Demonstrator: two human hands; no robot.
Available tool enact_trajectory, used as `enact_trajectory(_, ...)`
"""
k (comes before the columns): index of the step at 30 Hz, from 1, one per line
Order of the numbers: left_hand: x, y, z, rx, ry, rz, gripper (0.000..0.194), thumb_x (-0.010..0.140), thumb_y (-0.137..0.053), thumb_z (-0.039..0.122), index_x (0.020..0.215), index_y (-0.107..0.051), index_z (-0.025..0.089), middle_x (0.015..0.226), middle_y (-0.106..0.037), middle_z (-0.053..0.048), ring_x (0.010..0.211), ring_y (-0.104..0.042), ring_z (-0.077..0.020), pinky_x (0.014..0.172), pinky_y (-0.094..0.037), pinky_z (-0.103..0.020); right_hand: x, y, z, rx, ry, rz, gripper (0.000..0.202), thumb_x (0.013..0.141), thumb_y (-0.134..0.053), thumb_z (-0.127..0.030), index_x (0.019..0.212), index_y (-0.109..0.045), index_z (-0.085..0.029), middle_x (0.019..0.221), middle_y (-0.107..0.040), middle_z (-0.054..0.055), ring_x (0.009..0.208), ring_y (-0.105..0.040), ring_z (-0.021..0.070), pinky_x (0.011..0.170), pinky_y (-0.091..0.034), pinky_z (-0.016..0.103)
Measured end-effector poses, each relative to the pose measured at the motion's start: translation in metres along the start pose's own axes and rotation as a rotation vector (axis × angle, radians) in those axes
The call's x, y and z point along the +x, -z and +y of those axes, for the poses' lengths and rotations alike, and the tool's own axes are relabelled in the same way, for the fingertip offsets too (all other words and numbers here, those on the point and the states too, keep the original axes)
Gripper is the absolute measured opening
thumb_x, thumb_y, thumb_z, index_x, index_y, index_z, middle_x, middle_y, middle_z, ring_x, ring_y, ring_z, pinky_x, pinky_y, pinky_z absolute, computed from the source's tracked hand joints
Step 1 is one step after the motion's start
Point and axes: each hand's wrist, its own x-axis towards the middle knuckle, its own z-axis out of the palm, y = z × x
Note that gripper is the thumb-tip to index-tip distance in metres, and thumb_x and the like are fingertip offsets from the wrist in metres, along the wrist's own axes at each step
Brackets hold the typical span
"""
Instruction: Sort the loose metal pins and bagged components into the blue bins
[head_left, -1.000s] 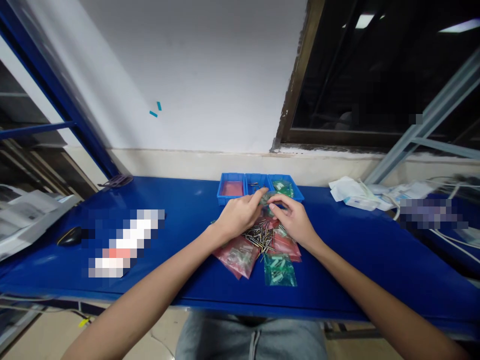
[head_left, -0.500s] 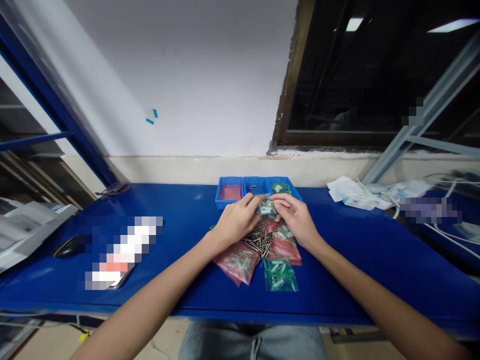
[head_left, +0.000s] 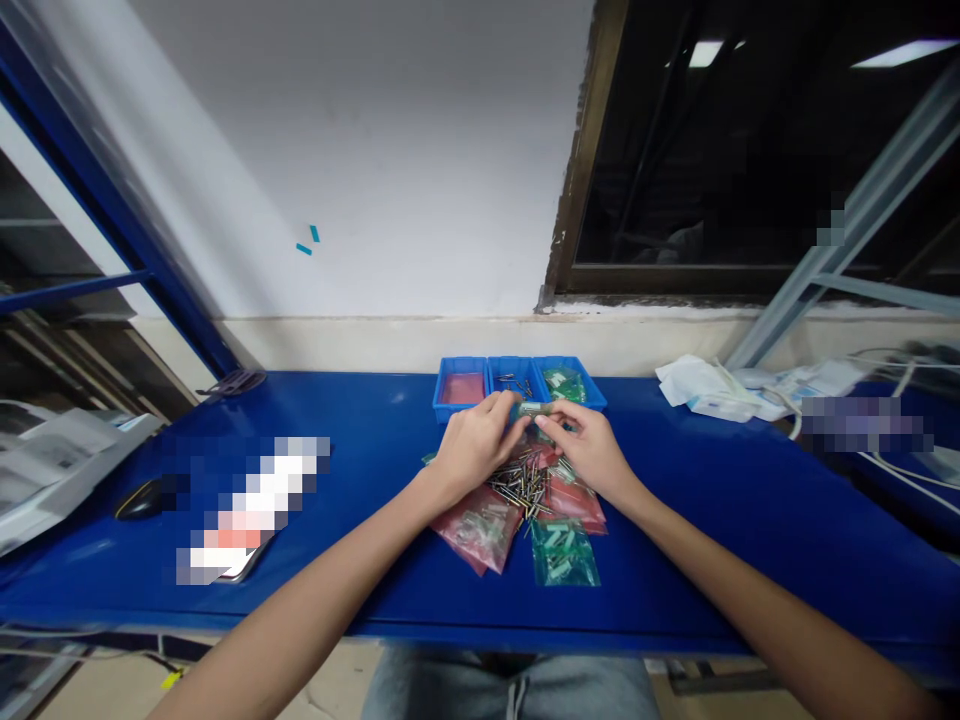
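Fingers of the left hand (head_left: 471, 448) and right hand (head_left: 591, 447) pinch a small green bag (head_left: 534, 410) between them, just near of the blue trays (head_left: 517, 381). Its contents are too small to make out. Below lie metal pins (head_left: 519, 482) and red bags (head_left: 480, 522) on the table (head_left: 360, 440). Since a moment ago the bag has turned flatter.

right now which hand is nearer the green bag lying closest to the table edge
Right. The right hand sits just above the green bag; the left hand is farther off, up-left.
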Motion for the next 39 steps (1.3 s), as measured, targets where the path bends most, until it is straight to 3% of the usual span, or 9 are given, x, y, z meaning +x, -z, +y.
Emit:
enact_trajectory(5,-0.002,0.000,0.002,-0.047,-0.066,-0.006,0.043,0.098,-0.050,0.029,0.138,-0.038,0.018,0.115,-0.060,-0.011,0.089,-0.065,-0.0190,0.070,-0.055,-0.030,0.002,0.001,0.004,0.022,0.004,0.024,0.026,0.089,-0.062,-0.042,0.077,-0.064,-0.020,0.074,-0.062,0.002,0.069,-0.057,0.0179,0.063,-0.048,0.031)
enact_trajectory(8,-0.002,0.000,0.003,-0.012,-0.111,-0.063,0.042,0.096,-0.055,0.030,0.135,-0.042,0.021,0.119,-0.057,-0.010,0.099,-0.064,-0.0220,0.075,-0.057,-0.032,0.002,0.001,0.006,0.120,-0.020,0.030,0.028,0.086,-0.066,-0.047,0.077,-0.063,-0.020,0.097,-0.065,0.007,0.073,-0.060,0.0185,0.056,-0.051,0.030)
enact_trajectory(13,-0.003,-0.003,0.001,-0.002,-0.127,-0.096,0.042,0.094,-0.051,0.017,0.135,-0.044,0.020,0.119,-0.057,-0.010,0.099,-0.064,-0.0220,0.076,-0.058,-0.033,-0.001,0.001,-0.005,0.238,-0.085,-0.005,0.032,0.083,-0.069,-0.047,0.070,-0.062,-0.019,0.136,-0.055,0.010,0.084,-0.065,0.0207,0.053,-0.057,0.032)
enact_trajectory(15,-0.004,-0.004,0.000,-0.040,-0.130,-0.088,0.040,0.094,-0.046,0.014,0.134,-0.045,0.020,0.117,-0.060,-0.009,0.099,-0.064,-0.0215,0.079,-0.057,-0.034,-0.001,0.002,-0.008,0.288,-0.115,-0.018,0.031,0.084,-0.068,-0.047,0.071,-0.063,-0.019,0.133,-0.058,0.010,0.076,-0.065,0.0185,0.052,-0.056,0.032)
enact_trajectory(18,-0.004,-0.007,-0.001,-0.153,-0.080,-0.059,0.035,0.098,-0.044,0.020,0.133,-0.045,0.019,0.109,-0.066,-0.009,0.091,-0.066,-0.0206,0.076,-0.055,-0.034,0.000,0.002,-0.007,0.310,-0.147,-0.013,0.027,0.087,-0.064,-0.046,0.083,-0.067,-0.019,0.108,-0.067,0.008,0.059,-0.059,0.0124,0.053,-0.054,0.030)
enact_trajectory(22,-0.001,-0.008,0.000,-0.343,0.041,0.022,0.042,0.097,-0.052,0.027,0.136,-0.040,0.017,0.084,-0.067,-0.003,0.070,-0.063,-0.0161,0.066,-0.051,-0.030,0.002,0.003,-0.001,0.306,-0.156,0.025,0.024,0.085,-0.066,-0.042,0.094,-0.061,-0.021,0.080,-0.064,0.000,0.051,-0.057,0.0113,0.049,-0.049,0.026)
enact_trajectory(26,0.002,-0.007,0.003,-0.515,0.118,0.106,0.033,0.093,-0.058,0.024,0.124,-0.048,0.017,0.080,-0.064,0.000,0.069,-0.061,-0.0127,0.064,-0.049,-0.026,0.003,0.003,0.000,0.328,-0.191,-0.012,0.033,0.082,-0.068,-0.038,0.107,-0.052,-0.023,0.071,-0.062,-0.003,0.049,-0.058,0.0131,0.046,-0.048,0.026)
enact_trajectory(30,0.008,-0.009,0.006,-0.535,0.131,0.108,0.014,0.092,-0.058,0.020,0.105,-0.061,0.017,0.082,-0.067,-0.001,0.072,-0.063,-0.0128,0.064,-0.049,-0.025,0.007,0.010,-0.001,0.154,-0.117,-0.024,0.033,0.083,-0.066,-0.038,0.109,-0.056,-0.021,0.071,-0.063,-0.001,0.060,-0.062,0.0162,0.053,-0.050,0.027)
enact_trajectory(39,0.069,-0.028,0.014,-0.566,0.036,0.027,0.028,0.085,-0.056,0.004,0.109,-0.064,0.016,0.111,-0.070,-0.007,0.087,-0.068,-0.0151,0.076,-0.055,-0.028,0.036,0.054,0.024,-0.223,0.021,0.385,0.026,0.081,-0.064,-0.041,0.094,-0.064,-0.018,0.078,-0.070,0.005,0.074,-0.067,0.0222,0.065,-0.050,0.030)
